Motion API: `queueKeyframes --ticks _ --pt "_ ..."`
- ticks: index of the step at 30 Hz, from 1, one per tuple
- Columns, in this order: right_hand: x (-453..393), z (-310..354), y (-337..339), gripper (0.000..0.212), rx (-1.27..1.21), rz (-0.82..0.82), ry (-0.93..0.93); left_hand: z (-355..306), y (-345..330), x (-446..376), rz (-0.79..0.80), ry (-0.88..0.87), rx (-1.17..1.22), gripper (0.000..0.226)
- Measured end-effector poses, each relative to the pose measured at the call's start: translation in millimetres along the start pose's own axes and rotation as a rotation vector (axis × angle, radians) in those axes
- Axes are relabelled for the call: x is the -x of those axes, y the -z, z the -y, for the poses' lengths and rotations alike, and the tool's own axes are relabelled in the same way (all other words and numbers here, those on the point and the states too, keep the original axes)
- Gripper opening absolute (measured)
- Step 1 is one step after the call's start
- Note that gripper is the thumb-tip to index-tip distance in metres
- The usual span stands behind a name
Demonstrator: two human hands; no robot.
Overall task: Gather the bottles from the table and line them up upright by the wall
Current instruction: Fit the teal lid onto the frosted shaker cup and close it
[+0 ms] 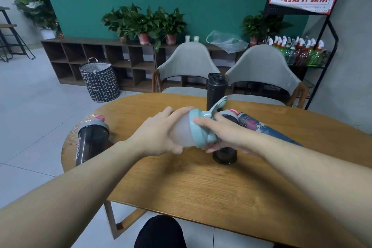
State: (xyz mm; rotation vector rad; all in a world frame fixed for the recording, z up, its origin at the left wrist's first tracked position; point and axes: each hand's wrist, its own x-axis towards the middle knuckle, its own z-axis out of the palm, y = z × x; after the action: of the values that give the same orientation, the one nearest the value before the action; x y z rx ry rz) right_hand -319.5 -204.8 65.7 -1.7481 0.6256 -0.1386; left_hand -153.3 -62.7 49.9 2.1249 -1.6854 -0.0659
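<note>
I hold a frosted white bottle with a pale teal lid (186, 130) sideways above the wooden table (201, 183). My left hand (159, 133) wraps its body. My right hand (223, 135) grips the lid, whose flip cap stands open. A smoky shaker with a grey lid and pink loop (91, 139) lies near the table's left edge. A black bottle (216, 89) stands upright at the far edge. Another dark shaker (225, 154) sits partly hidden under my right hand. A dark patterned bottle (259, 127) lies on its side behind my right wrist.
Two grey chairs (187, 62) stand at the table's far side. Behind them are a low cubby shelf (100, 56) with potted plants against the teal wall, a checked basket (99, 81) on the floor, and a black rack of drinks (302, 50) at the right.
</note>
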Motion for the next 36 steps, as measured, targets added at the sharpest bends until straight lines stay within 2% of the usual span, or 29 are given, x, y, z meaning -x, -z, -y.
queueKeyframes --ticks 2,3,6,7,11,14,21,24,29,33,36 --pt "2.7 0.8 -3.1 0.066 -0.144 0.004 -0.124 -4.1 -1.0 -1.0 -0.096 -0.058 -0.247 0.107" --pt "3.7 0.7 -3.1 0.072 -0.190 0.009 -0.164 -5.8 -0.5 -1.7 -0.119 -0.075 -0.297 0.107" --pt "6.9 -2.2 -0.4 0.079 -0.232 0.048 -0.152 -8.0 3.4 -4.8 -0.091 -0.036 -0.230 0.107" --pt "8.1 -3.6 0.4 0.079 -0.259 0.055 -0.108 -9.9 5.7 -5.7 -0.058 -0.008 -0.124 0.108" --pt "12.2 -6.1 1.2 0.078 -0.388 0.031 0.137 -16.4 16.8 -7.0 0.101 0.093 0.577 0.097" --pt "12.1 -5.3 -0.3 0.078 -0.429 0.021 0.257 -20.8 18.3 -5.8 0.196 0.159 0.792 0.086" --pt "13.5 -1.8 -6.7 0.078 -0.457 -0.127 0.334 -33.1 7.7 -6.1 0.089 0.125 0.807 0.077" --pt "15.5 -1.7 -6.7 0.075 -0.466 -0.152 0.334 -38.6 3.1 -6.2 0.035 0.097 0.792 0.085" --pt "20.8 -3.2 4.8 0.078 -0.390 -0.147 0.275 -46.0 3.2 -6.7 0.049 0.109 0.818 0.089" --pt "21.2 -5.8 16.2 0.069 -0.445 -0.171 0.257 -47.9 2.3 -8.1 0.051 0.138 0.823 0.094" --pt "22.3 -0.6 25.3 0.054 -0.597 -0.349 0.235 -48.1 -2.4 -7.8 0.063 0.147 0.777 0.097"
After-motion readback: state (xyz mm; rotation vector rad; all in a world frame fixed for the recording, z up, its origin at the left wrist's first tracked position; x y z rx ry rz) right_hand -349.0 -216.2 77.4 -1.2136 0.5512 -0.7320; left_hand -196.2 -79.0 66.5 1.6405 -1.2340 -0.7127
